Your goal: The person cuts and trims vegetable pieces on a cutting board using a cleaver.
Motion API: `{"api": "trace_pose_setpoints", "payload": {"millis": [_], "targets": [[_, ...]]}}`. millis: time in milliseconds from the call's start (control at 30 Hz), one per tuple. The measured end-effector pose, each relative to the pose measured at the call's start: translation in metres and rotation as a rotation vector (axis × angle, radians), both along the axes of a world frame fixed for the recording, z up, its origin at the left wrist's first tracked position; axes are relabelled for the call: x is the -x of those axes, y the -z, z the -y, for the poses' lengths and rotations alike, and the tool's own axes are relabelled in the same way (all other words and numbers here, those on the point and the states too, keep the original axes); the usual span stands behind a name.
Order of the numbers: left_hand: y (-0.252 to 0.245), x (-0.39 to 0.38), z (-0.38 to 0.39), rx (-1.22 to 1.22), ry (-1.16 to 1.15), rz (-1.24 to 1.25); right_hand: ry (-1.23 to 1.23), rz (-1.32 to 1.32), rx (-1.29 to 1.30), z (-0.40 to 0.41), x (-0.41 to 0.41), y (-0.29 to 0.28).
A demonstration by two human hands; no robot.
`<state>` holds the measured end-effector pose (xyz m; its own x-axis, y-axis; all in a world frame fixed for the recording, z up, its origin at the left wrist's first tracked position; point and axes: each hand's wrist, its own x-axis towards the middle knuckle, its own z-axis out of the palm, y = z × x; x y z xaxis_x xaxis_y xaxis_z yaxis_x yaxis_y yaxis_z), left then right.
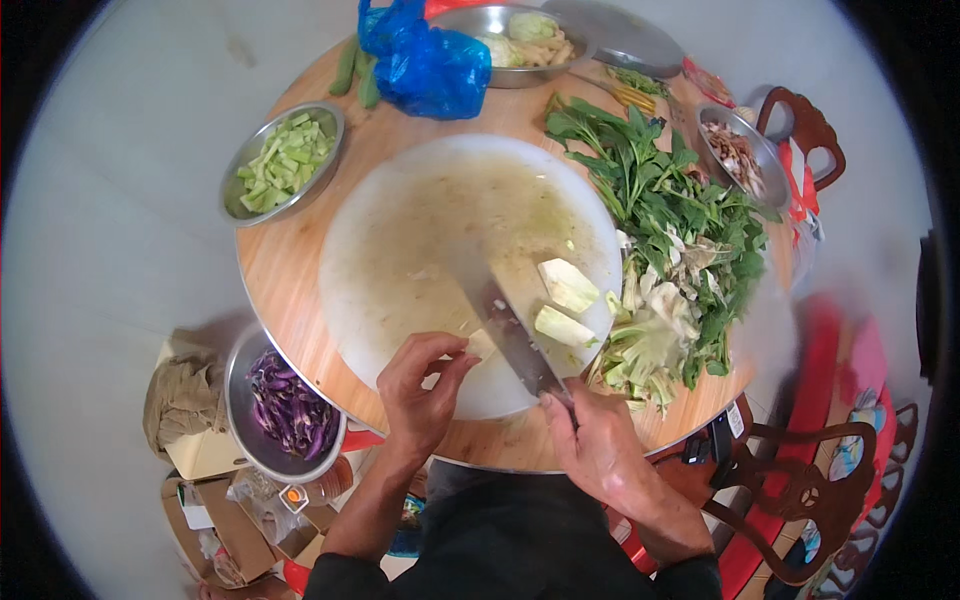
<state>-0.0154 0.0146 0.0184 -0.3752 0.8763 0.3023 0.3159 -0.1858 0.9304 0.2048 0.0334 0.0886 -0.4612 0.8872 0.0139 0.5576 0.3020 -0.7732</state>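
Note:
My right hand (600, 435) is closed around the handle of a cleaver (510, 330), whose broad blade slants up and left over a round white cutting board (375, 225); its far end is blurred. Just left of the blade, my left hand (427, 375) has thumb and fingertips together at a pale vegetable piece (484, 345). Right of the blade lie two cut pale vegetable pieces, one (568, 285) above the other (564, 327). Small scraps and greenish stains mark the board.
Leafy greens (645, 172) and pale trimmings (652, 337) border the board's right. Around the round wooden table (277, 277) stand a bowl of chopped green vegetable (289, 165), a blue plastic bag (435, 67), a steel basin (517, 76) and a meat-like bowl (739, 154). Purple vegetables fill a lower-left basin (292, 409).

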Motion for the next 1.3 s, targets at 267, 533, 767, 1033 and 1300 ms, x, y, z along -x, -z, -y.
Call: {"api": "trace_pose_setpoints", "payload": {"millis": [267,533,767,1033,1300], "targets": [[-0.005,0.000,0.001,-0.051,-0.002,-0.163,-0.049,-0.013,-0.065,0.001,0.002,0.000],[-0.005,-0.001,0.001,-0.077,-0.022,-0.181,-0.090,0.044,-0.073,-0.001,0.003,-0.010],[-0.011,-0.001,0.002,-0.069,-0.024,-0.329,-0.130,0.122,-0.020,-0.002,0.003,-0.024],[-0.005,-0.004,0.005,-0.090,-0.027,-0.277,-0.185,0.243,0.032,-0.006,0.007,-0.038],[-0.003,0.001,0.004,-0.133,-0.019,-0.202,-0.225,0.333,-0.033,-0.019,0.023,-0.038]]}}
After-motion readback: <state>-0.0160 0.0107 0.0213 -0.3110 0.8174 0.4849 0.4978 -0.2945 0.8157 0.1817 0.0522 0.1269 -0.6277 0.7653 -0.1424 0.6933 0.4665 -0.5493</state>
